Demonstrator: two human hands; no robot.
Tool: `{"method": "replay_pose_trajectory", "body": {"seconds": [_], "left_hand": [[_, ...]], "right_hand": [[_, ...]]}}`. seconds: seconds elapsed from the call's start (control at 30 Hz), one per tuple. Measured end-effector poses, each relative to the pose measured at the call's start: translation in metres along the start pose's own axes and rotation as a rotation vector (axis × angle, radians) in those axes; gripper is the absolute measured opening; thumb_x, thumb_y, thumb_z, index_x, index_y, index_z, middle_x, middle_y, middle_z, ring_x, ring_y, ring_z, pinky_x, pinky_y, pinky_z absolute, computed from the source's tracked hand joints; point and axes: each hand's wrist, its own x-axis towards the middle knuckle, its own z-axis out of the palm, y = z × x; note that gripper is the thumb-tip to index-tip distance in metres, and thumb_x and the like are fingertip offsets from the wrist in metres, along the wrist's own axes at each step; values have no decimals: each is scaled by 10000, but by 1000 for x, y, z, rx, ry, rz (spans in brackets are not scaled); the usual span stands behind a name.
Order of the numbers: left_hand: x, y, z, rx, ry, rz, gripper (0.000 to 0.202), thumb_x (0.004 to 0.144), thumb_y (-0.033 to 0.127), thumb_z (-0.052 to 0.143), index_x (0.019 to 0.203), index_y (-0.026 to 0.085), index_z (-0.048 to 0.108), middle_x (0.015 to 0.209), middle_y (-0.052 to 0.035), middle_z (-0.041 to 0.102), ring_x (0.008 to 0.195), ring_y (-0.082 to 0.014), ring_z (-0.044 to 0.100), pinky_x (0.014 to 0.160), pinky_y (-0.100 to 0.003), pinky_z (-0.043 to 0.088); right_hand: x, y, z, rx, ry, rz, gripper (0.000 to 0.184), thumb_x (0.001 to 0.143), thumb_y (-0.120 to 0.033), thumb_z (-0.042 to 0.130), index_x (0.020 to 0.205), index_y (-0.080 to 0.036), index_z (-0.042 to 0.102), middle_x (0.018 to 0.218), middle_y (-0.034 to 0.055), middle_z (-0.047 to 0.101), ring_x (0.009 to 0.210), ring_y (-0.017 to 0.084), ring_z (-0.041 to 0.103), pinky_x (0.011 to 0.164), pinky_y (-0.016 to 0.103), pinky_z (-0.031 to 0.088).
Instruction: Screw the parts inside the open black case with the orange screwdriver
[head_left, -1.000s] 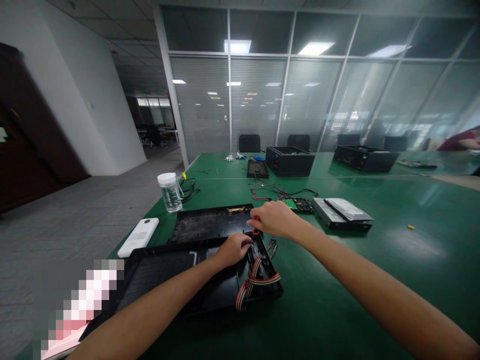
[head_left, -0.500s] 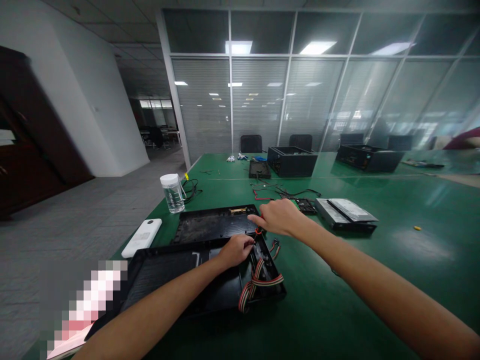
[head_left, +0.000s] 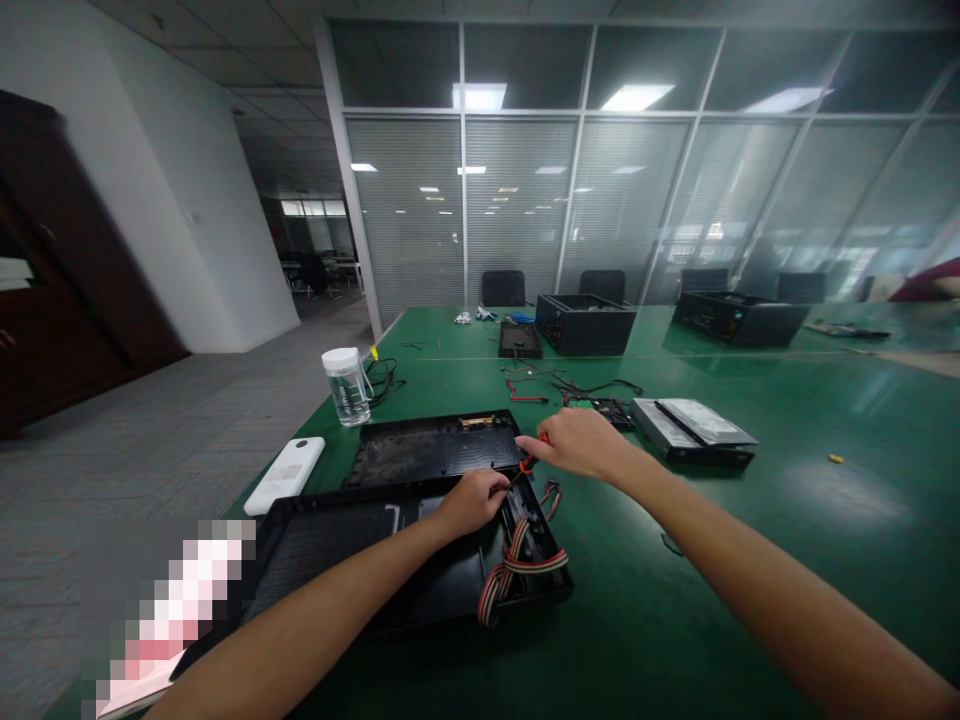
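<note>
Screwdriver [head_left: 527, 467], clasped by the right hand [head_left: 577, 441] at the two-o'clock corner of the black panel [head_left: 330, 540], is being tilted further toward one o'clock, likely being unloaded; the left hand [head_left: 474, 501] is being held pinched (on what, unclear).

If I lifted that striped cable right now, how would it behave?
The striped cable would probably flop, since it bends in loose curves. It looks light, being made of thin strands. It might catch on the black casing it lies on.

Panel [head_left: 420, 452] behind casing [head_left: 322, 540], bottle [head_left: 348, 396] at left
</note>
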Motion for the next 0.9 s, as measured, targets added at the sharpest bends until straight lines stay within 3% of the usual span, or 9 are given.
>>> {"method": "replay_pose_trajectory", "body": {"seconds": [0.1, 0.2, 0.33, 0.43, 0.5, 0.57, 0.7, 0.8, 0.9], "left_hand": [[0, -1, -2, 14, -9, 8, 145, 782, 121, 509, 861, 151, 627, 776, -26, 619, 723, -142, 555, 707, -240, 427], [-2, -2, -2, 40, -24, 29, 153, 796, 116, 492, 890, 155, 606, 824, -34, 611, 778, -148, 552, 750, -249, 428], [-4, 0, 1, 120, -49, 135, 174, 858, 130, 426, 961, 163, 562, 929, -58, 587, 894, -166, 531, 855, -284, 410], [-1, 3, -3, 218, -57, 200, 205, 875, 117, 387, 979, 154, 560, 937, -81, 585, 922, -185, 521, 879, -306, 400], [3, 5, -15, 277, -60, 222, 209, 865, 111, 404, 971, 148, 580, 937, -91, 599, 930, -195, 526, 880, -310, 397], [7, 6, -34, 307, -78, 213, 204, 854, 119, 431, 942, 153, 612, 925, -83, 622, 912, -191, 546, 868, -297, 400], [4, 2, -73, 354, -273, 108, 147, 781, 138, 530, 793, 183, 669, 774, -29, 662, 737, -154, 595, 731, -233, 429], [-10, -5, -86, 410, -431, 23, 80, 692, 131, 617, 686, 189, 671, 698, -14, 663, 684, -154, 600, 642, -212, 418], [-25, -9, -93, 332, -496, -49, 142, 659, 208, 687, 801, 205, 683, 686, 5, 665, 648, -140, 598, 595, -193, 402]], "right_hand": [[-10, 25, 24, 254, 39, 36, 535, 843, -565, 319, 601, -179, 600, 574, 55, 594, 571, 171, 566, 525, 257, 356], [-31, 56, 70, 781, 0, 130, 494, 831, -555, 337, 604, -173, 553, 467, -15, 491, 422, 113, 460, 443, 230, 342], [-55, 83, 128, 1422, 267, 496, 428, 816, -566, 359, 774, -182, 544, 483, -32, 459, 360, 108, 414, 346, 231, 324], [-59, 87, 144, 1619, 388, 509, 336, 779, -535, 463, 815, -209, 532, 660, 22, 567, 527, 136, 551, 460, 258, 455], [-57, 83, 145, 1592, 412, 444, 299, 758, -506, 516, 843, -219, 515, 730, 30, 581, 625, 156, 585, 567, 292, 498], [-57, 77, 144, 1418, 425, 389, 279, 753, -486, 537, 820, -222, 479, 703, 17, 555, 608, 159, 564, 591, 314, 494], [-64, 66, 139, 929, 404, 196, 265, 807, -443, 486, 673, -228, 407, 664, 15, 515, 607, 163, 505, 620, 324, 462], [-70, 55, 119, 783, 376, 38, 250, 870, -377, 404, 687, -218, 464, 714, 40, 552, 682, 174, 531, 677, 325, 453], [-81, 32, 86, 719, 333, -161, 210, 891, -307, 386, 825, -202, 555, 854, 69, 603, 831, 180, 565, 748, 313, 451]]}}
